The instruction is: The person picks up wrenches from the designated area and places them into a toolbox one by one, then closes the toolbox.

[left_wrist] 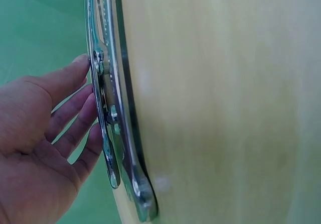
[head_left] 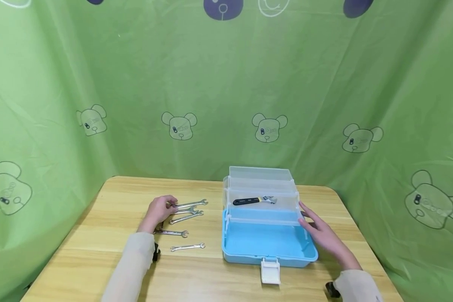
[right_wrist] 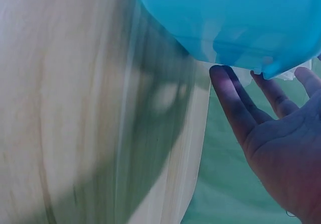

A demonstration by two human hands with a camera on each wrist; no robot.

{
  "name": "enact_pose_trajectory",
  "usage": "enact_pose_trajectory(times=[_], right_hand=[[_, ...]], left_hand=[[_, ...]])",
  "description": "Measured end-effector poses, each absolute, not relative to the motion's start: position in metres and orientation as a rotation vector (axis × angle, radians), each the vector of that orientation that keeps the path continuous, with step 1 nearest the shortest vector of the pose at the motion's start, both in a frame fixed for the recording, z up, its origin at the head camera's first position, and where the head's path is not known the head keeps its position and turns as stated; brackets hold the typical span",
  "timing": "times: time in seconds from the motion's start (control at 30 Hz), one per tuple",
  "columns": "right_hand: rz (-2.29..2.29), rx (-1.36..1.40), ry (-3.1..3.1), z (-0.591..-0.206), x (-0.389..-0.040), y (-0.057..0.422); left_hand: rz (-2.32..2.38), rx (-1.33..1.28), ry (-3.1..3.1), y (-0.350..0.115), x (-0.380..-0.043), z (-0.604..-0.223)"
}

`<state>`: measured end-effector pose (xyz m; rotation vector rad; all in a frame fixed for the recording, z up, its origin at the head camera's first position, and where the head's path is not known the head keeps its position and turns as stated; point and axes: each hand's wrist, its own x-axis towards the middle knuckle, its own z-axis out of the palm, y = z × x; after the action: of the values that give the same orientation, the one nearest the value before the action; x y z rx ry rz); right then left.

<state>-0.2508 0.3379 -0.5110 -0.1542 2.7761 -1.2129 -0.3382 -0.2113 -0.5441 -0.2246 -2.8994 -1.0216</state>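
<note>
My left hand (head_left: 160,211) is at the left ends of the upper wrenches, thumb and index tips apart beside a thin wrench (head_left: 191,204). In the left wrist view, wrenches (left_wrist: 138,179) partly hide the loosely bent fingers (left_wrist: 83,116). A second wrench (head_left: 186,211) and a third wrench (head_left: 186,217) lie close below it. Under the left wrist lies a larger wrench (head_left: 173,233). My right hand (head_left: 322,235) rests against the right side of the open blue toolbox (head_left: 230,256), its extended fingers (right_wrist: 233,96) at the box's edge.
A black-handled adjustable wrench (head_left: 248,201) lies in the toolbox's raised clear tray (head_left: 264,216). The white latch (head_left: 270,272) hangs down in front. Another small wrench (head_left: 188,247) lies on the wooden table (head_left: 196,281). Green curtain (head_left: 226,84) surrounds the table's back and sides.
</note>
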Motion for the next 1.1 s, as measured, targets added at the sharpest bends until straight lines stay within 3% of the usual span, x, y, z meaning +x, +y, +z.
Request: enact_pose_trajectory(times=[0.67, 1.1], right_hand=[[-1.228, -0.211, 2.771, -0.5094, -0.2542, 0.3392], [-1.222, -0.21, 2.77, -0.5088, -0.2534, 0.3377]], left_hand=[[-1.131, -0.117, -2.827, -0.2097, -0.3436, -0.5464], [-0.999, -0.267, -2.892, -0.2124, -0.3425, -0.5455]])
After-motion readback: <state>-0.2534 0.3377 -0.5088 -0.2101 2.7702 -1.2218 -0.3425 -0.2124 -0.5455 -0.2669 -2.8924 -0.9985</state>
